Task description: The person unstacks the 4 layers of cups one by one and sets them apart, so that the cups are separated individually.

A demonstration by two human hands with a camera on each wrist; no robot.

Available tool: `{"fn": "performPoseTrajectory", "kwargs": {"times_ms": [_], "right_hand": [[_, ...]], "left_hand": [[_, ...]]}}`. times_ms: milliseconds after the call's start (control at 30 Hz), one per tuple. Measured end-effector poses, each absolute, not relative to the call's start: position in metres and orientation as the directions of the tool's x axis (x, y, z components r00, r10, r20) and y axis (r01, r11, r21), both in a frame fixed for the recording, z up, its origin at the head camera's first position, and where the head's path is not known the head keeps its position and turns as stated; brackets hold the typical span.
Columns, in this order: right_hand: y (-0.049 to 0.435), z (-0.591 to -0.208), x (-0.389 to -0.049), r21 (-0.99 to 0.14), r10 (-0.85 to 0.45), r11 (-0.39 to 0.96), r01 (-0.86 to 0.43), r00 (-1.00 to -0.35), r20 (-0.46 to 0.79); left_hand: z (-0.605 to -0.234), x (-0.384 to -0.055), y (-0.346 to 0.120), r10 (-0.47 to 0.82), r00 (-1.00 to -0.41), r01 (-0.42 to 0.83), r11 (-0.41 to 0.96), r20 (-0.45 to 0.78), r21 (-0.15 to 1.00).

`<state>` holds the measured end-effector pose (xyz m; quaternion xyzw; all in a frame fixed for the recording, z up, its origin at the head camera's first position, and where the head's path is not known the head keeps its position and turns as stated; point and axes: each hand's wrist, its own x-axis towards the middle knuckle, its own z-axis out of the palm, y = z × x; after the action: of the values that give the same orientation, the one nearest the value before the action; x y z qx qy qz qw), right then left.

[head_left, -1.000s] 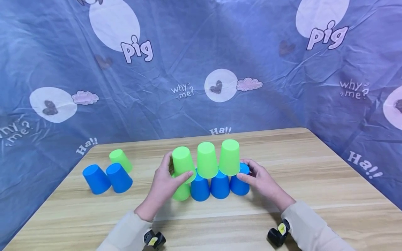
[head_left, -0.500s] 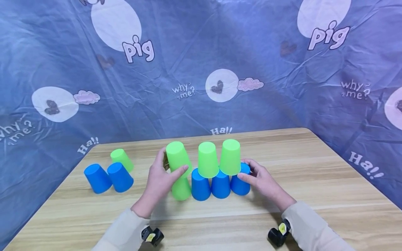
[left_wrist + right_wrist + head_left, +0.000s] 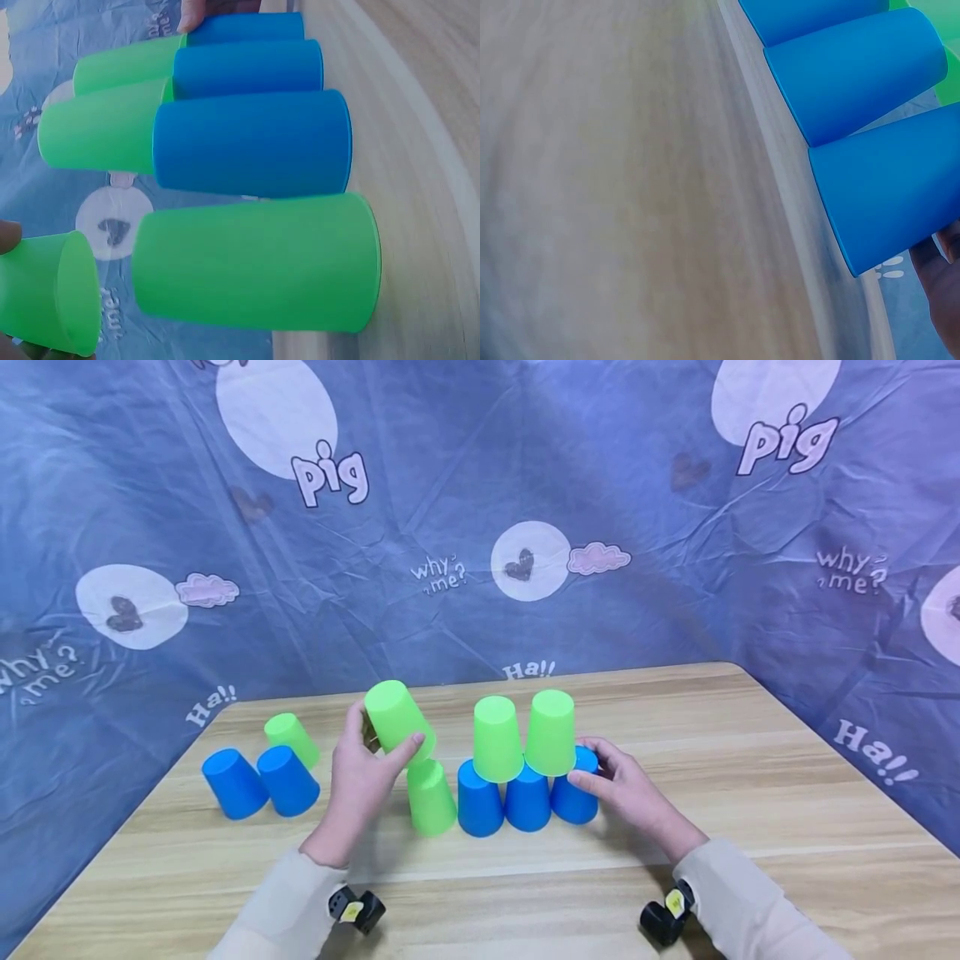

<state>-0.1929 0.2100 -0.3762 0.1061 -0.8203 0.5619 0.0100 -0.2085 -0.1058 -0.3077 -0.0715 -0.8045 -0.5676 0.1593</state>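
My left hand (image 3: 362, 772) grips a green cup (image 3: 399, 720), tilted and upside down, raised above and left of the row. Below it a second green cup (image 3: 432, 798) stands inverted on the table. In the left wrist view the held cup (image 3: 52, 292) shows its open rim. To the right, three blue cups (image 3: 481, 800) stand inverted side by side. Two green cups (image 3: 497, 739) sit on top of them, bridging neighbours. My right hand (image 3: 626, 785) holds the rightmost blue cup (image 3: 575, 797), thumb in front and fingers behind; the right wrist view shows fingers at its base end.
At the left, two blue cups (image 3: 288, 781) lean beside each other, with another green cup (image 3: 291, 740) behind them. The wooden table (image 3: 750, 760) ends at a blue printed cloth (image 3: 420, 460). A small black camera sits on each wrist.
My left hand has lifted its green cup off the upper row's left end, carrying it left and up while tilting it. The right hand stays at the rightmost blue cup.
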Motion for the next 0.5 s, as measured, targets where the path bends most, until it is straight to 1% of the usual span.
{"fn": "performPoseTrajectory", "kwargs": {"times_ms": [233,500], "right_hand": [[0.21,-0.377,-0.193,-0.921,-0.156,0.343,-0.184,-0.978,0.137],[0.209,-0.377,-0.193,-0.92,-0.154,0.344,-0.188,-0.978,0.142]], "left_hand": [[-0.312,-0.218,-0.115,-0.14,-0.943,0.252,0.29,0.301,0.923],[-0.328,-0.231,-0.131,-0.186,-0.954,0.182,0.258,0.234,0.949]]}}
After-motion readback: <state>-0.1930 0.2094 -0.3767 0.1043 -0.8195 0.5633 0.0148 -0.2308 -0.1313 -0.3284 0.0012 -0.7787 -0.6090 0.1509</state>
